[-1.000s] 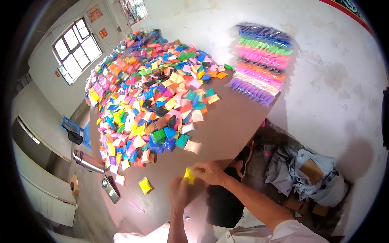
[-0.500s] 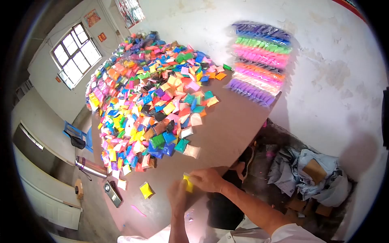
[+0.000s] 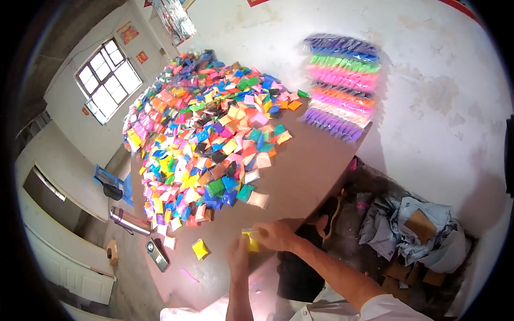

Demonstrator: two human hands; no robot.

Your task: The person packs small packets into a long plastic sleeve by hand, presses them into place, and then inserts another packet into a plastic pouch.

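Note:
Near the front of the brown table, a small clear packet with yellow filling (image 3: pixel 251 243) is held between my two hands. My right hand (image 3: pixel 275 236) pinches its upper right edge, fingers closed. On the other side my left hand (image 3: pixel 238 255) grips the packet's left edge, its fingers partly hidden. Another yellow packet (image 3: pixel 200 249) lies flat on the table to the left of my hands. Close by are a thin pink strip (image 3: pixel 189 276) and small purple bits (image 3: pixel 258 291).
A large heap of colourful packets (image 3: pixel 214 155) covers the table's far left. Rows of bagged coloured pieces (image 3: pixel 342 85) stand at the back right. A phone (image 3: pixel 157 254) and steel thermos (image 3: pixel 130 221) lie at the left edge. Crumpled grey bags (image 3: pixel 423 227) fill the floor at right.
The view has shifted slightly, moving the scene a little right. My left hand, blurred before, now shows more clearly against the packet. Both hands stay at the yellow packet.

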